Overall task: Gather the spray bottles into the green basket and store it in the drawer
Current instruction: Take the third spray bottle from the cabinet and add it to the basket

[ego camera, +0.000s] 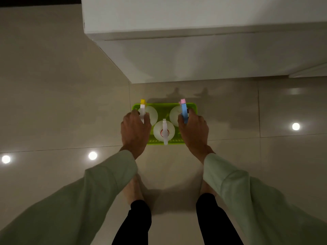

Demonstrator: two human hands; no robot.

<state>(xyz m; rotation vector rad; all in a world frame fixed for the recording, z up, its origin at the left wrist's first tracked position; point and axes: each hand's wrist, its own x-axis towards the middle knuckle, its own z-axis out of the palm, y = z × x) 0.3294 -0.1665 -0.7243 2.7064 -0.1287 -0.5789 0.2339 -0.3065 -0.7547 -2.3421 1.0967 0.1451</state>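
Note:
The green basket (164, 104) is low over the tiled floor in front of my feet. Three white spray bottles stand in it. One with a yellow nozzle (152, 114) is at the left, one with a blue and pink sprayer (184, 112) is at the right, and one with a white sprayer (163, 131) is in the near middle. My left hand (135, 129) is closed over the basket's left side, and my right hand (193, 129) over its right side. The hands hide both side rims. Whether the basket rests on the floor or is raised is unclear.
A white cabinet (194, 55) stands just beyond the basket, its corner jutting toward the left. At the far right, a pale edge (309, 71) sticks out from its base. Glossy beige floor tiles (62, 112) reflect ceiling lights. My bare feet are below the basket.

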